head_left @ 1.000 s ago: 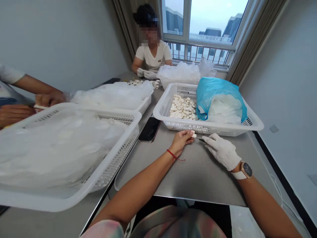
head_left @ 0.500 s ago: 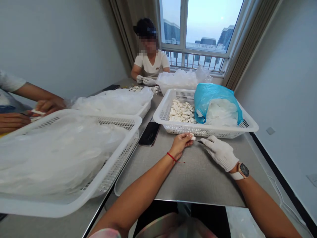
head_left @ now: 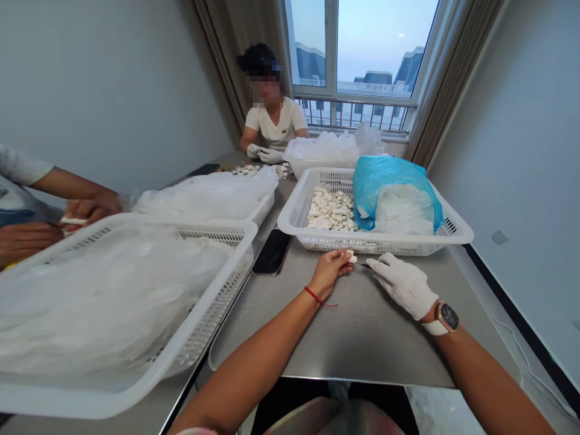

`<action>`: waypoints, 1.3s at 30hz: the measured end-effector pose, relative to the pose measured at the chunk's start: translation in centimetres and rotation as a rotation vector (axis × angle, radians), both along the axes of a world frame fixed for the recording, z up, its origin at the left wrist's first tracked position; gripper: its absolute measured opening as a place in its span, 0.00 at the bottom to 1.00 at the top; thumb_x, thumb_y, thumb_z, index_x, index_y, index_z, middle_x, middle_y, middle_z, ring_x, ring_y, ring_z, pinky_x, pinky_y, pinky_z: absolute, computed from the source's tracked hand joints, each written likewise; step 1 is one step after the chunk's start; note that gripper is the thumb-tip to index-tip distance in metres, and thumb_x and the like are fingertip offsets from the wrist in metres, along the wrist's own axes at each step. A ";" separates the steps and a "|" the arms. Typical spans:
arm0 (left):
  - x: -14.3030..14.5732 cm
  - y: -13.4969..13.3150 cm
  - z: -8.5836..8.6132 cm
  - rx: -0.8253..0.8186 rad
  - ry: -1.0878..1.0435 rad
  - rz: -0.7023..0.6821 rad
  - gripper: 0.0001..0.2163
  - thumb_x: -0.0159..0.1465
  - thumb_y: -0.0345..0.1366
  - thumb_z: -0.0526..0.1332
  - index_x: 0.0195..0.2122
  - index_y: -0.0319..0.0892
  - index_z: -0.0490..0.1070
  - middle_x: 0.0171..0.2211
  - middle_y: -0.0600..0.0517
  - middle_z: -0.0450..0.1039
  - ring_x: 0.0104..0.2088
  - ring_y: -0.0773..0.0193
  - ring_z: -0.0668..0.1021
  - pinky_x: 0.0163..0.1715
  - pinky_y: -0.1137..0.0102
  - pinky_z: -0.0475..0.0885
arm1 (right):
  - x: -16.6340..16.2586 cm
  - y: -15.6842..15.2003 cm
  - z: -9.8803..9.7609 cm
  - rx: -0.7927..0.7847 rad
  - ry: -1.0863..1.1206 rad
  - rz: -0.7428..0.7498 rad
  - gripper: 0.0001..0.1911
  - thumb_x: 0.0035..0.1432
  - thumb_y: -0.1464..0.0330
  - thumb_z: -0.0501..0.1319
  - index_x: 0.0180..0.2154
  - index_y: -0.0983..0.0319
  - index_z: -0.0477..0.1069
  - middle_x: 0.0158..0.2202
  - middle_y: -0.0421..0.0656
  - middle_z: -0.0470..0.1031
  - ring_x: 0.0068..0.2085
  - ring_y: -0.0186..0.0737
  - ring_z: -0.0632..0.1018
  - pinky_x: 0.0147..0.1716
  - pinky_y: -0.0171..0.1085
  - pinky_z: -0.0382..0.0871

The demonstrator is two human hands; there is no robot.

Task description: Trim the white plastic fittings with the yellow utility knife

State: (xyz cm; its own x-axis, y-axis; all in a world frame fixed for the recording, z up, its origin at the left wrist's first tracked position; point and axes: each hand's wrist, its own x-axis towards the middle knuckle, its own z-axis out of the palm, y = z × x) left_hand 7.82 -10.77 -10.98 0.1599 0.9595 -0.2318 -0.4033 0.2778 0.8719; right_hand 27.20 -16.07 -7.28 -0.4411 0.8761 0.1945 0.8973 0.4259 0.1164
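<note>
Between the thumb and fingers of my bare left hand (head_left: 331,270) is a small white plastic fitting (head_left: 352,257), pinched just in front of the near rim of a white basket. My right hand (head_left: 402,283), in a white knitted glove, is closed around a thin-bladed knife (head_left: 364,264), its handle hidden by the fingers. The blade points left at the fitting; whether it touches is too small to tell. Many similar white fittings (head_left: 331,208) lie heaped in the left part of the basket (head_left: 362,241), beside a blue plastic bag (head_left: 389,172) with whitish contents.
A large basket (head_left: 212,314) covered with clear plastic stands at my left, another plastic-covered tub (head_left: 265,211) behind it. A phone (head_left: 272,252) lies between the baskets. One person (head_left: 276,124) sits across by the window; another person's hands (head_left: 86,211) work at far left.
The view has tilted slightly, so the table and baskets sit a little lower. Both my hands keep nearly the same pose, still with the fitting and the knife.
</note>
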 end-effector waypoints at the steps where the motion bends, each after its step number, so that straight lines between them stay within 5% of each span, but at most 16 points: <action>1: 0.0 0.0 0.0 -0.001 0.003 0.002 0.12 0.50 0.36 0.73 0.33 0.35 0.77 0.27 0.51 0.76 0.25 0.72 0.76 0.27 0.78 0.73 | 0.0 0.0 0.1 -0.004 0.002 -0.002 0.18 0.68 0.63 0.48 0.56 0.52 0.66 0.43 0.42 0.72 0.34 0.33 0.75 0.25 0.34 0.55; 39: -0.5 0.3 -0.6 -0.046 -0.116 -0.093 0.09 0.53 0.27 0.66 0.36 0.37 0.76 0.37 0.47 0.79 0.36 0.64 0.79 0.38 0.69 0.75 | 0.1 0.9 -0.5 -0.103 -0.102 -0.088 0.19 0.69 0.62 0.46 0.58 0.49 0.62 0.44 0.42 0.72 0.32 0.34 0.74 0.23 0.36 0.48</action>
